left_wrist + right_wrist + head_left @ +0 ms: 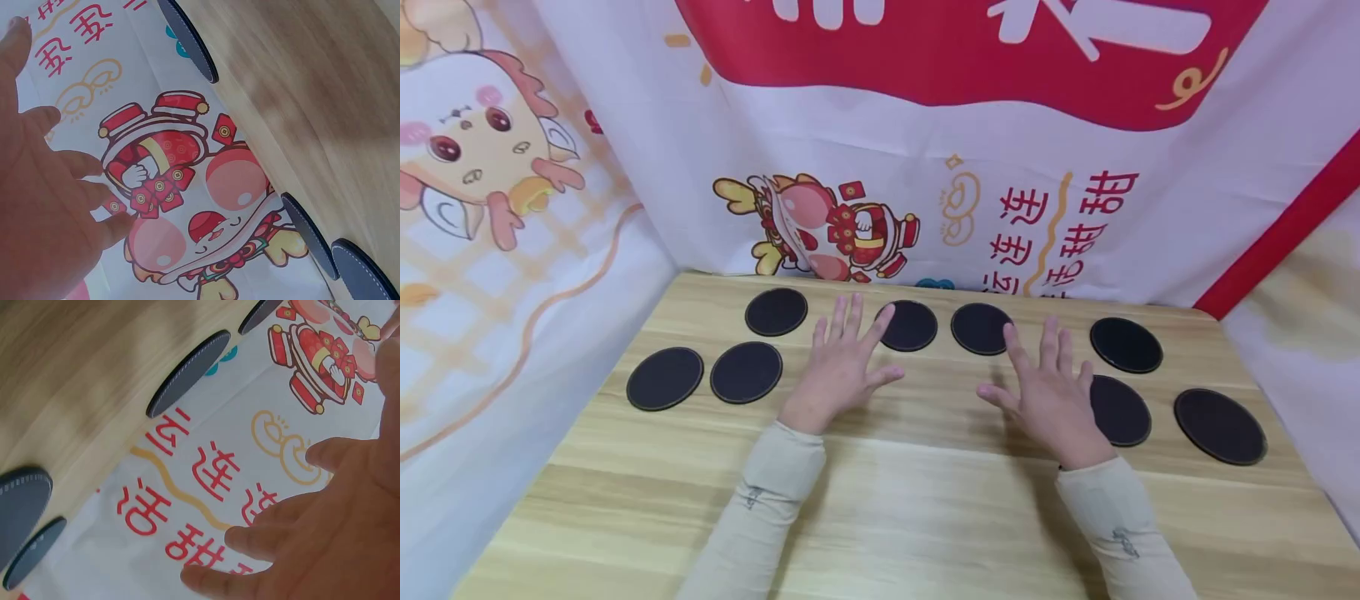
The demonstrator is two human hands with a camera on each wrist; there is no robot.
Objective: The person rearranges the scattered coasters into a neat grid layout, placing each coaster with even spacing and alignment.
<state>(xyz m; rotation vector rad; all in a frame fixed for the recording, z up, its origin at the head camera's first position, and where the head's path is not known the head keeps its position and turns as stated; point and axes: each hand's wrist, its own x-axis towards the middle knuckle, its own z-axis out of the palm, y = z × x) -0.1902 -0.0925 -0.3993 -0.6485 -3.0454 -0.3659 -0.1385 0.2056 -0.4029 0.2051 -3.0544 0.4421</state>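
Both hands are spread above a wooden table, with nothing held in either one. The left hand [841, 367] has its fingers straight, and its index fingertip overlaps the edge of a black round coaster [912, 327] in the head view. The right hand [1054, 406] is likewise spread; its index fingertip comes near another black coaster [979, 327]. Part of a third coaster [1123, 414] is hidden behind the right hand. In the wrist views, the left palm [50, 206] and right palm [331, 519] appear raised off the tabletop, and the coasters show stitched rims.
More black coasters lie at the left, including an outer one [665, 379], an inner one [747, 372] and a back one [777, 312]. On the right are a back coaster [1127, 345] and an outer one [1221, 427]. A printed cloth [880, 133] hangs behind the wooden table [917, 517].
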